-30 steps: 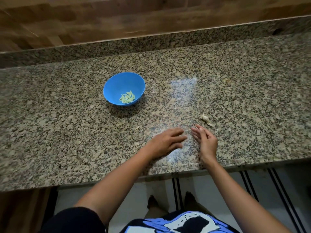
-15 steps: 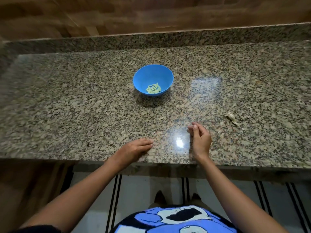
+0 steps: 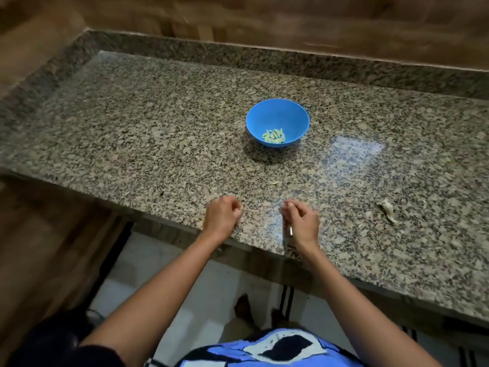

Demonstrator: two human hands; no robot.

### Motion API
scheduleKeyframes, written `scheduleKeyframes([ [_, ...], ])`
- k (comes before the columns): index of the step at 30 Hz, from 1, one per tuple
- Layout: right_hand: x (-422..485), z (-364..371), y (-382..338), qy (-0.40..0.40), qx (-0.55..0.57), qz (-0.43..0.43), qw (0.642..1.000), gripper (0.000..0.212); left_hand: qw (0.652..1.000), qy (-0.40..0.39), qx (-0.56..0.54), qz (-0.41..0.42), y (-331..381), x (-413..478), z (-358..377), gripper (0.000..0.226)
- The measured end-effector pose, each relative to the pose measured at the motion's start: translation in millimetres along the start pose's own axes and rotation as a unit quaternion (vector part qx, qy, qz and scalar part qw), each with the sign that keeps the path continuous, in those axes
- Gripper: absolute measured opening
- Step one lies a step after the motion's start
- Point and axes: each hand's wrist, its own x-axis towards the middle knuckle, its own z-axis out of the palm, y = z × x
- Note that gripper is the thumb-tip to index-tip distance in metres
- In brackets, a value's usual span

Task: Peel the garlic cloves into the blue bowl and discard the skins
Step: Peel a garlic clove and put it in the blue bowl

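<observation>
The peeling looks largely done. A small heap of pale yellow-green peeled garlic cloves (image 3: 274,135) lies in the bottom of the round blue plastic bowl (image 3: 277,112). The bowl stands upright on the speckled granite counter (image 3: 132,128), well beyond the hands.

What seems left is the skins. One pale, papery garlic skin (image 3: 386,209) lies on the counter well to the right of the right hand (image 3: 301,221), with no object between them. A tiny scrap (image 3: 274,183) sits between the bowl and the hands.

The left hand (image 3: 222,218) rests near the counter's front edge with its fingers (image 3: 236,209) curled into a loose fist. The right hand, apart from it, has its fingertips bunched together. Whether either hand encloses skins cannot be told.

No bin is in view, so discarding probably means carrying the scraps elsewhere. A brown wooden wall (image 3: 291,19) backs the counter.
</observation>
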Motion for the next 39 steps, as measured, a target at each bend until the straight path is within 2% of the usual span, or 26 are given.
scheduleKeyframes([
  [1, -0.6, 2.9, -0.3, -0.014, 0.002, -0.006, 1.0, 0.016, 0.98, 0.001, -0.167, -0.111, 4.5, 0.2, -7.7, 0.006],
  [2, -3.9, 6.7, -6.4, -0.03, -0.005, -0.009, 0.999, 0.017, 0.912, -0.01, -0.355, -0.204, 5.9, -1.6, -18.3, 0.009],
  [3, -5.6, 13.6, -9.1, -0.053, -0.003, -0.015, 0.998, 0.017, 0.813, -0.019, -0.52, -0.261, 5.5, -7.0, -30.6, 0.011],
  [4, -9.7, 23.3, -14.0, -0.085, -0.006, -0.019, 0.996, 0.017, 0.718, -0.008, -0.633, -0.288, -1.1, -13.6, -41.7, 0.008],
  [5, -14.1, 36.5, -18.0, -0.124, 0.0, -0.024, 0.992, 0.019, 0.64, 0.016, -0.708, -0.298, -11.4, -22.7, -52.3, 0.008],
  [6, -21.1, 50.9, -21.6, -0.167, -0.008, -0.024, 0.986, 0.023, 0.583, 0.05, -0.752, -0.302, -26.0, -34.4, -60.0, 0.017],
  [7, -29.1, 68.0, -22.4, -0.218, -0.01, -0.033, 0.975, 0.025, 0.547, 0.087, -0.775, -0.304, -42.4, -49.0, -67.9, 0.026],
  [9, -50.6, 110.2, -22.6, -0.317, -0.045, -0.05, 0.946, 0.02, 0.504, 0.171, -0.79, -0.305, -83.2, -83.6, -81.2, 0.041],
  [11, -82.9, 155.8, -19.1, -0.402, -0.072, -0.046, 0.911, 0.014, 0.459, 0.253, -0.795, -0.305, -129.3, -127.5, -91.0, 0.044],
  [13, -119.2, 197.0, -9.9, -0.456, -0.085, -0.045, 0.885, 0.016, 0.41, 0.318, -0.796, -0.311, -171.4, -175.8, -98.2, 0.045],
  [15, -160.6, 237.3, 2.8, -0.492, -0.091, -0.045, 0.864, 0.02, 0.36, 0.379, -0.797, -0.304, -209.2, -226.4, -108.8, 0.038],
  [18, -226.4, 293.2, 19.1, -0.54, -0.102, -0.009, 0.835, 0.012, 0.289, 0.459, -0.795, -0.273, -265.7, -296.0, -130.5, 0.017],
  [20, -265.0, 327.6, 31.9, -0.552, -0.111, 0.015, 0.826, 0.011, 0.271, 0.49, -0.787, -0.259, -303.9, -333.3, -145.4, 0.012],
  [24, -322.5, 379.8, 50.7, -0.563, -0.126, 0.054, 0.815, 0.023, 0.27, 0.503, -0.781, -0.254, -363.6, -379.6, -167.8, 0.007],
  [27, -356.0, 405.2, 61.7, -0.557, -0.168, 0.061, 0.811, 0.018, 0.26, 0.505, -0.78, -0.263, -390.2, -400.9, -176.8, 0.008],
  [31, -382.1, 434.1, 68.0, -0.568, -0.186, 0.078, 0.798, 0.007, 0.243, 0.503, -0.786, -0.266, -414.3, -415.3, -183.5, 0.008],
  [39, -401.5, 479.5, 104.6, -0.583, -0.25, 0.138, 0.76, 0.022, 0.213, 0.506, -0.783, -0.293, -469.8, -413.4, -178.3, 0.015],
])
